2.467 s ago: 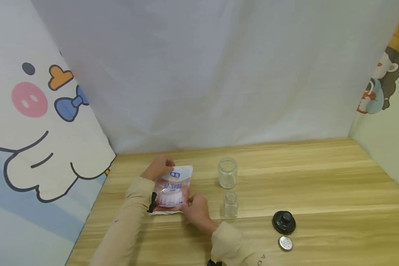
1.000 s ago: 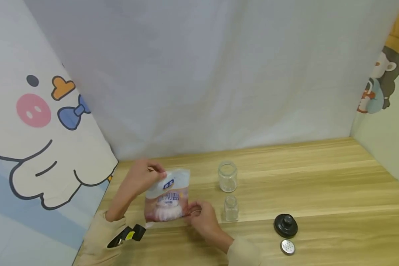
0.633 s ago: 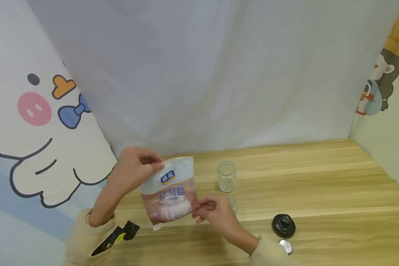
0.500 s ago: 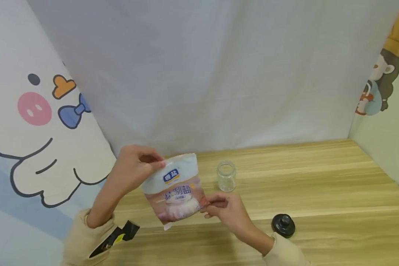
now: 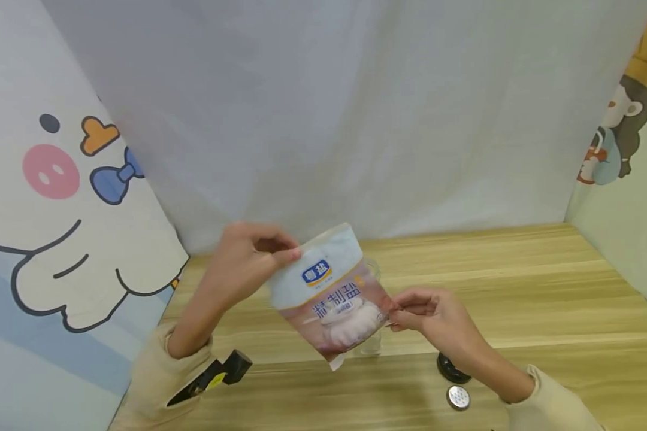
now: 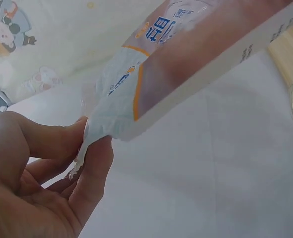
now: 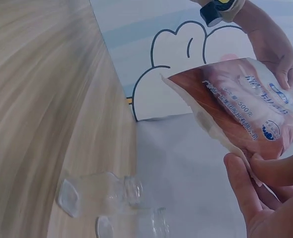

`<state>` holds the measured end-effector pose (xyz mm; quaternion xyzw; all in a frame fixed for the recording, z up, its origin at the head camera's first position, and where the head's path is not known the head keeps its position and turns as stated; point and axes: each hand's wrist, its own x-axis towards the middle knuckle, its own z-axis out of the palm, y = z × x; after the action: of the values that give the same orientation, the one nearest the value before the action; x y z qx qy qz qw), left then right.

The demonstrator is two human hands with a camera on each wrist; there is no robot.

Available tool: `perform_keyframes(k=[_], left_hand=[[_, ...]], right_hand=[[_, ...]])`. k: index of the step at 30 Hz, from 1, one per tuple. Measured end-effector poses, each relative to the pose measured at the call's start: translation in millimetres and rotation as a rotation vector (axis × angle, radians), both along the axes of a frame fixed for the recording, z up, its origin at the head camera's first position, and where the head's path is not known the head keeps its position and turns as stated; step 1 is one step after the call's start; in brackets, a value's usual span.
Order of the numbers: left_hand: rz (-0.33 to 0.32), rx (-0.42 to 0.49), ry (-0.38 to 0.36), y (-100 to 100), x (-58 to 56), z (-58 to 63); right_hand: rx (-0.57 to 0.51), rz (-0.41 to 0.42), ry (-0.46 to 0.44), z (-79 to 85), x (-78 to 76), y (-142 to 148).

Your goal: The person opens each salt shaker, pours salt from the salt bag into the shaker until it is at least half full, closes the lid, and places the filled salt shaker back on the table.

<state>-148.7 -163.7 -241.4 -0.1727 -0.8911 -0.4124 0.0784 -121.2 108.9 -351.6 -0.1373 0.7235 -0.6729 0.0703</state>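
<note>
A white and pink bag of salt (image 5: 323, 296) hangs tilted above the table between both hands. My left hand (image 5: 242, 263) pinches its top edge at the left corner; in the left wrist view, thumb and fingers squeeze the crinkled edge of the bag (image 6: 111, 99). The lower right corner is pinched by my right hand (image 5: 442, 320), which the right wrist view shows gripping the seam of the bag (image 7: 231, 109). Behind the bag, a small square glass jar (image 5: 373, 344) and a larger round glass jar (image 5: 374, 268) are partly hidden.
On the wooden table (image 5: 517, 287), a black lid with a knob (image 5: 452, 370) lies partly under the right forearm. A silver perforated shaker cap (image 5: 458, 397) sits just in front of it. A white cloth (image 5: 329, 120) closes off the back, with cartoon-printed panels at the sides.
Both hands have lifted the bag of salt off the table and carried it rightward, tilting it. It now covers much of the two jars.
</note>
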Motion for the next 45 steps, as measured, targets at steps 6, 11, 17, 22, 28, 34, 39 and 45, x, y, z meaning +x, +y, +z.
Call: perform_keyframes(k=[6,11,17,22,28,34,39,45], left_hand=[[-0.012,0.071,-0.006,19,-3.8,-3.7],[-0.043,0.118,-0.033,38,-9.9,-13.7],[-0.088,0.180,-0.032,55,-17.4,-30.2],[-0.104,0.175,-0.038,64,-21.4,-45.7],[-0.132,0.191,-0.058,72,-26.7,-65.2],[-0.122,0.206,-0.100,76,-29.7,-79.1],[-0.137,0.223,-0.134,77,-31.6,-90.8],[-0.127,0.246,-0.195,78,-32.6,-103.9]], right_hand=[[0.056,-0.027,0.057,12.2,-4.9,32],[0.110,-0.045,0.086,15.1,-11.5,58],[0.165,-0.032,0.145,13.2,-18.8,82],[0.247,-0.045,0.175,11.6,-25.8,97],[0.312,-0.053,0.199,7.5,-35.8,109],[0.333,-0.034,0.191,0.0,-42.8,115],[0.378,-0.033,0.201,-4.0,-46.1,118],[0.474,-0.054,0.237,-5.2,-49.4,119]])
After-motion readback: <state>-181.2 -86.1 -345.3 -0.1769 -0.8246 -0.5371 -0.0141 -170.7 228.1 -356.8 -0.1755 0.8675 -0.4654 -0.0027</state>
